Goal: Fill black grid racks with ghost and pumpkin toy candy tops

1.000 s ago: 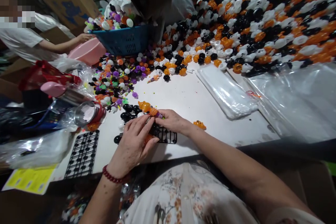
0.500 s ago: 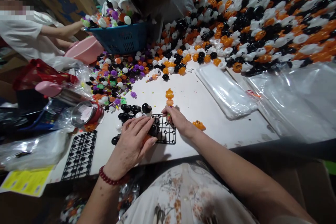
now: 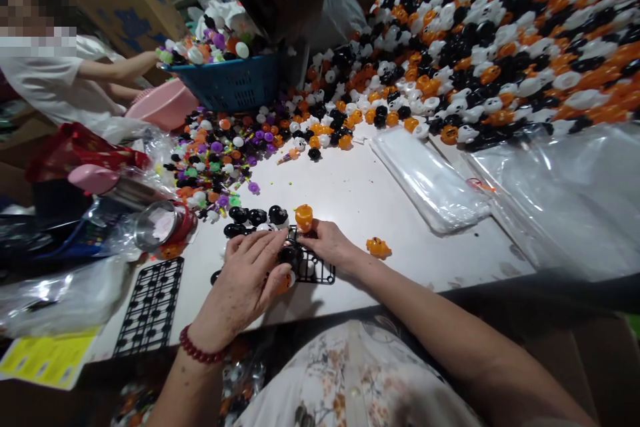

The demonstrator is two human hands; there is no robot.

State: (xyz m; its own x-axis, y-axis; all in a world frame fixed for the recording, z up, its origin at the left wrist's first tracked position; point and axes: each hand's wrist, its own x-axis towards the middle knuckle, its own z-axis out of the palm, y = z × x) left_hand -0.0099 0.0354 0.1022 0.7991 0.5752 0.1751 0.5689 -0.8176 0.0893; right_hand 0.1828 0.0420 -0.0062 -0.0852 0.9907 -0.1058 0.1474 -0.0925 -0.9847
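A black grid tray (image 3: 320, 271) lies near the table's front edge, its left part covered by black, white and orange pieces. My left hand (image 3: 255, 270) rests over those pieces, its fingers together and bent on them; an orange piece (image 3: 285, 281) shows beside the thumb. My right hand (image 3: 327, 243) is at the tray's back edge, closed on an orange pumpkin-topped piece (image 3: 303, 218) whose lower part the fingers hide. Behind the left hand stand several black pieces (image 3: 257, 216). Another orange piece (image 3: 378, 247) lies on the table right of my right hand.
A second black grid (image 3: 150, 307) lies at left, near a metal cup (image 3: 157, 223). Small toys (image 3: 215, 153), a blue basket (image 3: 230, 85) and a large pile (image 3: 465, 47) fill the back. Plastic bags (image 3: 425, 180) lie at right. Another person (image 3: 65, 90) reaches toward the basket.
My right hand has moved the orange pumpkin-topped piece left and nearer, to the tray's back edge. My left hand has stayed over the pieces. The view has shifted slightly.
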